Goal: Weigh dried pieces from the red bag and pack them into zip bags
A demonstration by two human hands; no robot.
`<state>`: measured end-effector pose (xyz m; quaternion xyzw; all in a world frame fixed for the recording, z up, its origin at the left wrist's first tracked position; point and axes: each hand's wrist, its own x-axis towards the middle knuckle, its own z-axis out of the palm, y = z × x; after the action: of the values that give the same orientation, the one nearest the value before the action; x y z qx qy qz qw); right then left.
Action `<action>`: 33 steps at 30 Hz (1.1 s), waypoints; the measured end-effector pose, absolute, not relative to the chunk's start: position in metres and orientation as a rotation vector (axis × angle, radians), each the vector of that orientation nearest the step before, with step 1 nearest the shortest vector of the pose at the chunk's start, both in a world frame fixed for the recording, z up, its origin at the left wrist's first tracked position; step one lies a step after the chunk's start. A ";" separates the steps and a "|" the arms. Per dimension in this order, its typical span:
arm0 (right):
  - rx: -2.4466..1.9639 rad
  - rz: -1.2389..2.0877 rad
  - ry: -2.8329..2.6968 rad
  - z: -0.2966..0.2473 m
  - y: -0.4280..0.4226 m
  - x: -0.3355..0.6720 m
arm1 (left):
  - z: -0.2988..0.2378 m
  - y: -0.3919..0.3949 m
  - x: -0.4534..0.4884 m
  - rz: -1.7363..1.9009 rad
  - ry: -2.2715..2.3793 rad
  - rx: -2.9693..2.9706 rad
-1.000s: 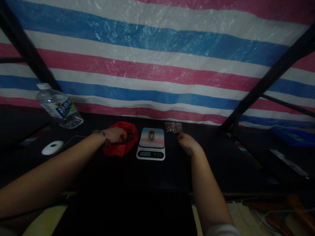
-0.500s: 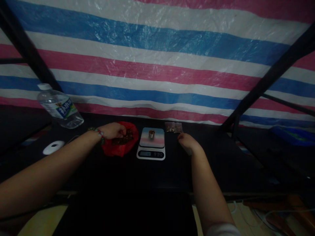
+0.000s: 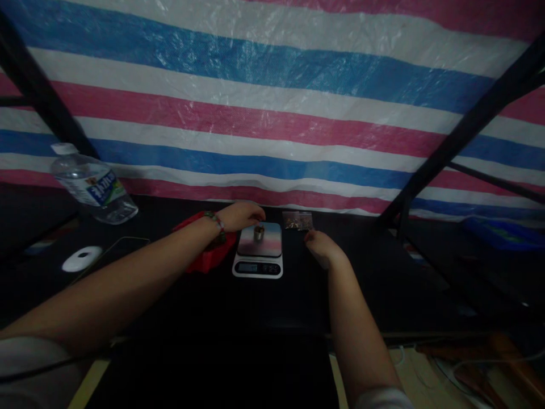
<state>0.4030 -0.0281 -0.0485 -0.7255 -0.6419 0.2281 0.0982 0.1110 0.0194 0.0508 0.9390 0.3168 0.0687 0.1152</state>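
Observation:
On the white digital kitchen scale (image 3: 258,268) stands a small metal cup (image 3: 259,234) with brown pieces in it. My left hand (image 3: 242,216), a beaded bracelet at its wrist, is right over the cup with fingertips pinched together; whatever they hold is too small to make out. Under that forearm lies a red plastic bag (image 3: 207,260), its dark brown contents mostly covered by my arm. My right hand (image 3: 322,246) rests on the table right of the scale, fingers curled closed, close to small clear zip bags (image 3: 297,220) of brownish bits. Whether it touches them is unclear.
A large clear water bottle (image 3: 96,187) stands at the back left. Nearer lie a white rounded device (image 3: 82,258) and a dark phone-like slab (image 3: 121,248). Black frame bars (image 3: 460,130) slant up on both sides before a striped plastic sheet (image 3: 272,130). A blue tray (image 3: 502,234) sits far right.
My left hand has moved right, from inside the red bag to over the metal cup on the scale. My right hand has stayed near the zip bags. The view has shifted slightly.

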 end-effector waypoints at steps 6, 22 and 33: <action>-2.135 0.697 -1.908 -0.050 -0.026 0.404 | 0.038 0.025 0.123 0.155 0.947 2.671; -2.151 0.673 -1.936 -0.046 -0.028 0.402 | 0.036 0.022 0.107 0.262 1.055 2.592; -2.155 0.679 -1.942 -0.045 -0.027 0.402 | 0.030 0.023 0.110 0.258 1.063 2.616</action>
<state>0.4020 -0.0273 -0.0454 -0.7209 -0.6497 0.2270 0.0811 0.1101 0.0231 0.0303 0.9119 0.3704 0.0898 0.1524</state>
